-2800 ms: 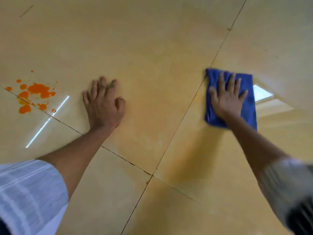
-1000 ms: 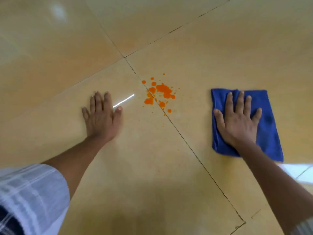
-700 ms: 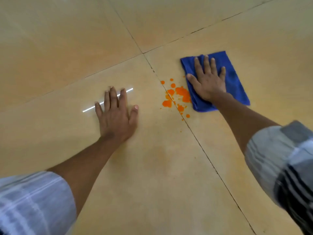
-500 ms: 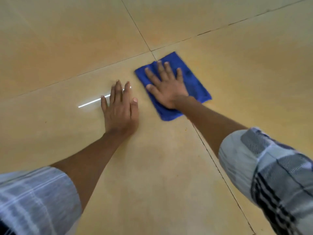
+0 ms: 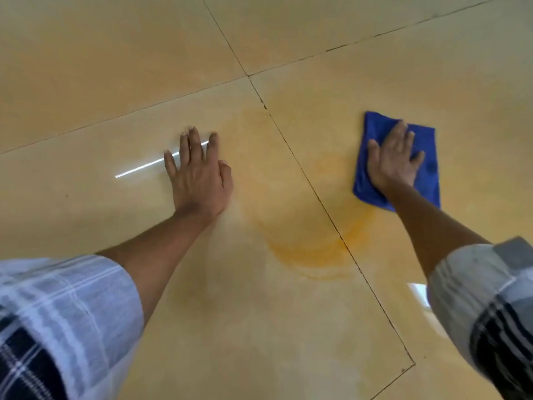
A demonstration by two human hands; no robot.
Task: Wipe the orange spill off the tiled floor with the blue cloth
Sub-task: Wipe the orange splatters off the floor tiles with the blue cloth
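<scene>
The right hand [image 5: 393, 164] is pressing flat on the cloth [image 5: 427, 180], fingers straight and slightly spread, right of a pale orange smear [image 5: 314, 256] crossing a floor [image 5: 86, 67] joint. The left hand [image 5: 199, 180] is resting flat, fingers spread.

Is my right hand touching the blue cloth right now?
Touching. The head view shows the right hand spread flat on the blue cloth.
</scene>
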